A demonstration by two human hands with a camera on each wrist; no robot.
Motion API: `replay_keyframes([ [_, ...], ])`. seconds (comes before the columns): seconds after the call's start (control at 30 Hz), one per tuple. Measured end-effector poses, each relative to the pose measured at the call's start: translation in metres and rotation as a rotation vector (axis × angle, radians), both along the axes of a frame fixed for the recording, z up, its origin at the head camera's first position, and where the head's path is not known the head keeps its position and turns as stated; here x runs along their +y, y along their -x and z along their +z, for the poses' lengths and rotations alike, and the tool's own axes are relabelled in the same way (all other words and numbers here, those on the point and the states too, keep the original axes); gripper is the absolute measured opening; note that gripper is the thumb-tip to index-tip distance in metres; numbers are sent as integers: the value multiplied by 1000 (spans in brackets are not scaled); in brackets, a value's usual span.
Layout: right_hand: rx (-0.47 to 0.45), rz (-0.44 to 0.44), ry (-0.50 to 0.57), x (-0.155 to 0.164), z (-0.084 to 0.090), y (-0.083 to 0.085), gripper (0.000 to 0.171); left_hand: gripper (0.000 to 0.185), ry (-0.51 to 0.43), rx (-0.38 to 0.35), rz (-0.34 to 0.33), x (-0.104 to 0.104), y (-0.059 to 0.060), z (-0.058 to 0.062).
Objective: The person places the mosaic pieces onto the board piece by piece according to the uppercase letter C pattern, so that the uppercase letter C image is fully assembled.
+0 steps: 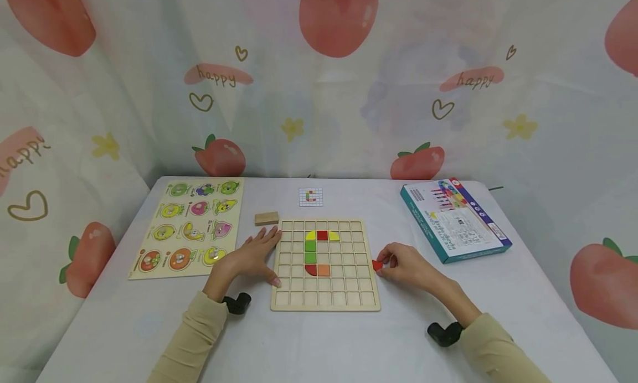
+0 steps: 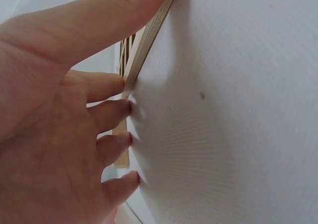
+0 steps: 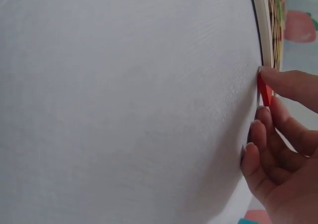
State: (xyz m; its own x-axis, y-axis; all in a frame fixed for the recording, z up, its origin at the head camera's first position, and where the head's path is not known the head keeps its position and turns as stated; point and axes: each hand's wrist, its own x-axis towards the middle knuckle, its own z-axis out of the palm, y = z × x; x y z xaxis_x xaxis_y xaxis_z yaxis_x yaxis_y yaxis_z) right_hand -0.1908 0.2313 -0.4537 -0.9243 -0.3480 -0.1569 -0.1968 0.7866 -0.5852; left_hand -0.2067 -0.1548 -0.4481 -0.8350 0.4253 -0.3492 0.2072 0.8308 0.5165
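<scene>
A wooden grid board (image 1: 349,300) lies flat on the white table, with several coloured pieces in its cells. Among them are a dark red square (image 1: 322,236), a green square (image 1: 310,257), an orange square (image 1: 323,270) and yellow and red rounded pieces. My left hand (image 1: 253,259) rests at the board's left edge, fingers spread, its thumb touching the rim. Just off the right edge, my right hand (image 1: 406,265) pinches a small red piece (image 1: 377,265) between thumb and index finger; the right wrist view shows that red piece (image 3: 265,90) close to the table. Its full outline is partly covered.
Behind the board lies a small card (image 1: 311,197) with a coloured grid pattern. A wooden block (image 1: 266,218) sits by the board's far left corner. To the left is a fruit picture board (image 1: 201,217); at right, a teal-edged box (image 1: 456,220).
</scene>
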Motion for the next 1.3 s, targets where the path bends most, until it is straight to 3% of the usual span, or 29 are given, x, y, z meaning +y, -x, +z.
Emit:
replay_keyframes([
  [0.2, -6, 12, 14, -1, 0, 0, 22, 121, -5, 4, -7, 0, -1, 0],
  [0.9, 145, 57, 159, -18, 0, -1, 22, 120, -8, 3, -12, -1, 0, 0],
  [1.3, 85, 114, 222, -44, 5, 0, 12, 121, -11, 11, -11, -2, 2, -2],
])
